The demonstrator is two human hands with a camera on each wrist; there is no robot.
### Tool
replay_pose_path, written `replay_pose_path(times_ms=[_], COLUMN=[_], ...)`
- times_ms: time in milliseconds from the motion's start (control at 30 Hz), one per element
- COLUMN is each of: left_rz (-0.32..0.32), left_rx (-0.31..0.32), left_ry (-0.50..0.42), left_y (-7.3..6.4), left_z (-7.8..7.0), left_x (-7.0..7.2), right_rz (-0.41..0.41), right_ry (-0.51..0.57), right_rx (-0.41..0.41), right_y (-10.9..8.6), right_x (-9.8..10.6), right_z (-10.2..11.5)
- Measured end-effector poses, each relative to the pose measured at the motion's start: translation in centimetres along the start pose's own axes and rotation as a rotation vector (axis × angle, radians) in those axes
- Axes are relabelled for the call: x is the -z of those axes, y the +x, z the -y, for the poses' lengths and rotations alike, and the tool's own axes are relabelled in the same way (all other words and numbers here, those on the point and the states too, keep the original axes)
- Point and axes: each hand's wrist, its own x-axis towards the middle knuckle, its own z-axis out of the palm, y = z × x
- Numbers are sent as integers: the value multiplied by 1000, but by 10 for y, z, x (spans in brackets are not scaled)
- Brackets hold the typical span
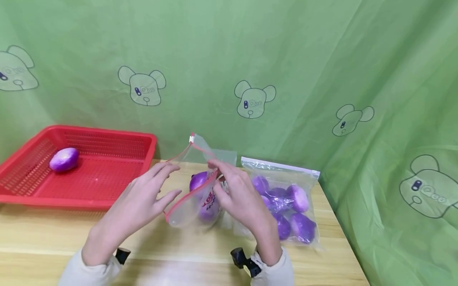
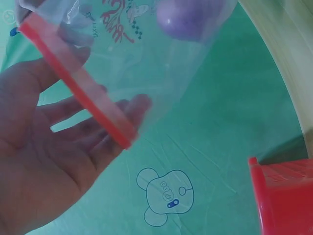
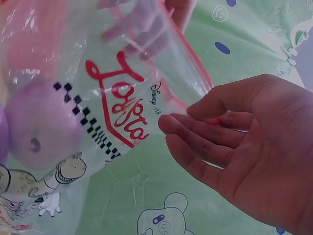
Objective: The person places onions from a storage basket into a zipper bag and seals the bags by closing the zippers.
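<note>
A clear slider bag [image 1: 184,214] with a red zip strip and printed lettering stands with its mouth parted; its white slider [image 1: 191,139] is at the top corner. Inside are purple onion-like vegetables [image 1: 208,212]. My right hand [image 1: 241,194] pinches the bag's red rim between thumb and fingers, as the right wrist view shows. At the left side of the mouth is my left hand [image 1: 139,198], its fingers spread and loosely bent. In the left wrist view, the red strip [image 2: 80,88] crosses in front of those fingers without a visible pinch.
On the left stands a red perforated basket [image 1: 96,202] with one purple-and-white vegetable [image 1: 64,159] in it. To the right, a clear bag [image 1: 315,184] holds several purple vegetables [image 1: 302,227] on the wooden table [image 1: 171,262]. A green curtain [image 1: 200,47] borders the back and right.
</note>
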Motion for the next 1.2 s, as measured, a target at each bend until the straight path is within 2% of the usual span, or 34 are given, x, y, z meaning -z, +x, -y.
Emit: replay_pose_path(times_ms=[233, 433, 533, 600, 767, 867, 933, 1067, 1200], left_rz=[-139, -287, -335, -350, -333, -306, -285, -222, -157], left_rx=[-44, -93, -81, -38, 130, 207, 244, 298, 335], left_ry=[-63, -83, -99, -124, -155, -123, -81, 12, 108], left_y=[3, 4, 4, 4, 2, -6, -11, -14, -17], left_z=[-2, -1, 6, 15, 56, 81, 93, 115, 146], left_x=[8, 17, 19, 14, -16, -23, -19, -1, 14], right_rz=[4, 6, 13, 18, 61, 102, 111, 96, 88], right_ry=[23, 37, 40, 39, -7, -35, -44, -43, -34], right_rx=[18, 31, 31, 20, -22, -27, -24, -24, -15], right_y=[2, 4, 6, 6, 5, 6, 7, 8, 8], right_x=[-1, -3, -4, -4, -8, -12, -13, -13, -15], right_z=[-2, -1, -1, -1, -3, -3, -2, -2, -2])
